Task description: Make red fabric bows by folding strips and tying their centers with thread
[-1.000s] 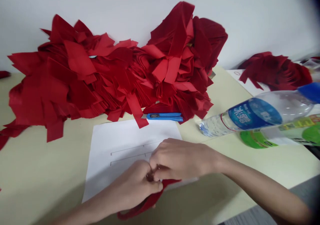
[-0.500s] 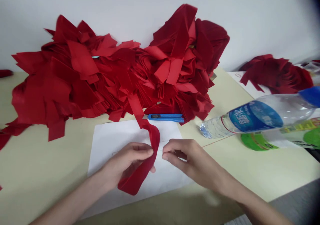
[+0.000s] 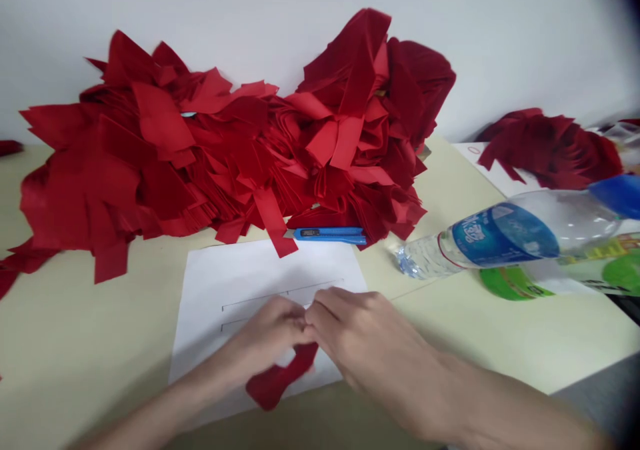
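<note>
Two heaps of cut red cloth strips lie on the pale table (image 3: 75, 343), and the larger heap (image 3: 150, 170) spreads behind and to the left of a white sheet of paper (image 3: 240, 270) printed with thin lines. Over the sheet's lower half, the left hand (image 3: 265, 340) comes in from the lower left, its fingers closed and curled toward the middle. A short red strip (image 3: 280, 377) hangs from where the hands meet and rests on the sheet, its upper end hidden by the fingers. Motion blur hides which hand has hold of it, or whether both do. A blue utility knife (image 3: 330, 235) lies closed just beyond the sheet's far edge. The right hand (image 3: 375, 343) reaches in from the lower right, fingers together, its fingertips touching those of the left. The step in hand appears to be working the strip at the fingertips, and any further handling calls for a firm pinch on it. Right of the sheet lie a clear water bottle (image 3: 505, 237) with a blue cap, and beyond it the smaller heap (image 3: 550, 147).
</note>
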The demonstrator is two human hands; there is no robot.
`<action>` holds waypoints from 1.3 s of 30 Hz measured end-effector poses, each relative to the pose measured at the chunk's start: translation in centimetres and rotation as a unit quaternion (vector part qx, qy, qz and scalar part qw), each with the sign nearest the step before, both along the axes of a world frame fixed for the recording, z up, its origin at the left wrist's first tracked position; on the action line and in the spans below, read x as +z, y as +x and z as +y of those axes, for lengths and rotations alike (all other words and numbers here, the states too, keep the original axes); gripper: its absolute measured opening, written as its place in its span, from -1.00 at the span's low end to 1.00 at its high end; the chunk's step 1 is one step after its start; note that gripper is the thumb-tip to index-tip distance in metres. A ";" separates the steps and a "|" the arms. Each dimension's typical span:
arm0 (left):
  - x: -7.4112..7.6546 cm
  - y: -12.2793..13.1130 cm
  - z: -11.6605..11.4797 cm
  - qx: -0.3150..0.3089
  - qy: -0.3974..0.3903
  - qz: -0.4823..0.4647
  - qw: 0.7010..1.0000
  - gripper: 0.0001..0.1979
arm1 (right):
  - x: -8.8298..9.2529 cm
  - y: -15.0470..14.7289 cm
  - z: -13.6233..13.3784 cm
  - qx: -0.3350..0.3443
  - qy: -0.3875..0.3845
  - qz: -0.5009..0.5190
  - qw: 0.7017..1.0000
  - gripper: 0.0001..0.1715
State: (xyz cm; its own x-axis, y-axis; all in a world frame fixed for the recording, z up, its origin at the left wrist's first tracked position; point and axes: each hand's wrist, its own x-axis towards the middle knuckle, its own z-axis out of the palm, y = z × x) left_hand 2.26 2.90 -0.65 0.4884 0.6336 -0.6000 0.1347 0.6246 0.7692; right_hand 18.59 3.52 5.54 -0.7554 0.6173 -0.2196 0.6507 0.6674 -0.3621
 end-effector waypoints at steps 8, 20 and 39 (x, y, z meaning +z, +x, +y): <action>0.5 -1.9 2.0 -0.053 -0.152 -0.183 0.970 -0.85 | -1.6 2.1 2.1 -0.123 -0.186 0.191 0.956 -0.80; -0.1 0.2 1.1 0.117 0.000 -0.026 0.993 -0.86 | -0.5 -0.4 -1.5 -0.126 -0.031 0.148 0.980 -0.80; -0.4 0.1 0.8 0.098 0.008 -0.015 0.995 -0.88 | 1.1 0.3 -1.1 -0.090 -0.103 0.166 0.977 -0.80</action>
State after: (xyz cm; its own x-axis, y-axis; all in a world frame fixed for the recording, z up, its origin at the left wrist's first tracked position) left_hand 2.37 3.65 -1.06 0.3717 0.7283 -0.5756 -0.0119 0.6237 0.7815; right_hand 18.88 2.43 6.62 -0.6891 0.7154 -0.1154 0.5753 0.4433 -0.6874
